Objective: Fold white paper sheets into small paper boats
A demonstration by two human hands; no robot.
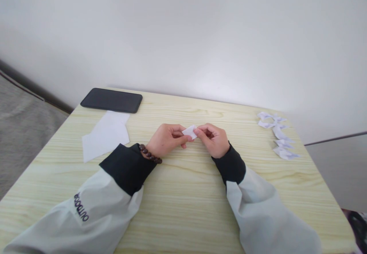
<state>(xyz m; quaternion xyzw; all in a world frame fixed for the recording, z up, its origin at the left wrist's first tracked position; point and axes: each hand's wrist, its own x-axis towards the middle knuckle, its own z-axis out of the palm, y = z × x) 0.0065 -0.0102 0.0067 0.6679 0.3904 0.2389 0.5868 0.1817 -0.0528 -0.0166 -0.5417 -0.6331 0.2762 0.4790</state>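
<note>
Over the table [183, 208], mid-scene, the left grip [165, 141] and right grip [212, 138] both pinch a small folded paper [188, 132]; uneven pulling between them could tear it or skew its fold.

Grey sleeves [272, 212]; seemingly wooden beads [148, 154]

Single head-worn view, facing forward and down, near the hands [164, 141] and table [183, 212]
</note>
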